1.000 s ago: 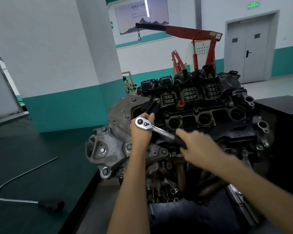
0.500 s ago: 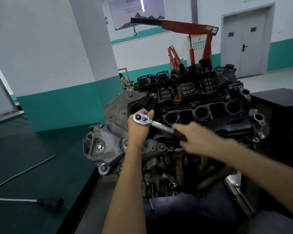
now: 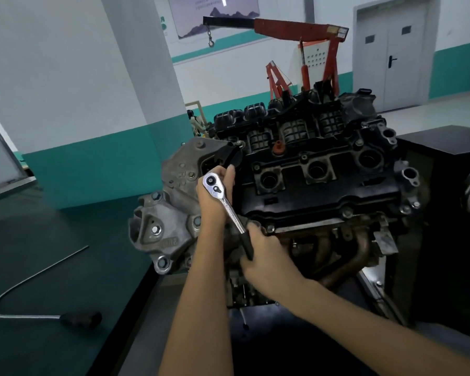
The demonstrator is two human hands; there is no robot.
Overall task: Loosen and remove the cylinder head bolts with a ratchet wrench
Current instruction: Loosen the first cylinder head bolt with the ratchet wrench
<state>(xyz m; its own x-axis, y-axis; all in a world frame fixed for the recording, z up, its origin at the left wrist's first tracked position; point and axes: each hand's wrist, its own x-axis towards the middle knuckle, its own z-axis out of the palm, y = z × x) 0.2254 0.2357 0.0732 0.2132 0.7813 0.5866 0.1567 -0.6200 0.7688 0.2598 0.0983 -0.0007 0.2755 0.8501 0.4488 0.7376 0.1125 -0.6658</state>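
While the left grip cups the head of the ratchet wrench at the left end of the black valve cover, fingers curled behind it, the right grip wraps round the black handle, lower down. What lies under the ratchet head cannot be seen.

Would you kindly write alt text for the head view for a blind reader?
A person's left hand holds the chrome head of a ratchet wrench against an engine while the right hand grips its black handle. A bent metal rod lies on the green surface at left; a red hoist stands behind.
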